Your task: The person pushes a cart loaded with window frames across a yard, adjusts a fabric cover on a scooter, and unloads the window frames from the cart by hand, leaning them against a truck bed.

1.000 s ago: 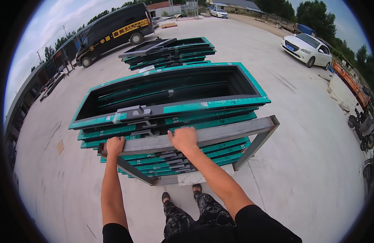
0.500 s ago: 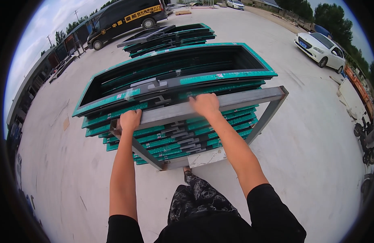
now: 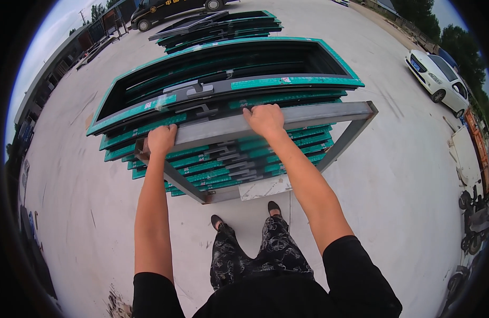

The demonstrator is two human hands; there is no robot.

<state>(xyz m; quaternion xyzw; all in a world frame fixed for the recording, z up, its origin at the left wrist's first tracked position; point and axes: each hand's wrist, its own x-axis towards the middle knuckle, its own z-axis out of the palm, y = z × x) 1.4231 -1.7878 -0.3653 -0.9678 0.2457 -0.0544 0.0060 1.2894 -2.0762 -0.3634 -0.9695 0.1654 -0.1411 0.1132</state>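
Note:
My left hand is closed over the left end of a grey metal push bar. Farther right, my right hand grips the same bar, fingers wrapped over its far side. The bar is the top of an upright square-tube frame at the near end of a cart. Just beyond it lies a tall stack of dark rectangular metal frames, seemingly door frames, edged in green film; the top frame shows its hollow middle. A whitish board sits low behind the bar. The cart's wheels are hidden.
A second stack of similar frames stands ahead on the pale concrete ground. Beyond it is a dark van. A white car is parked at the right, with wheeled scrap along that edge. Low buildings line the left.
Both hands keep their hold on the bar. The second stack, van and car have shifted within the view, the car toward the right. My feet have moved, and both shoes now show below the cart.

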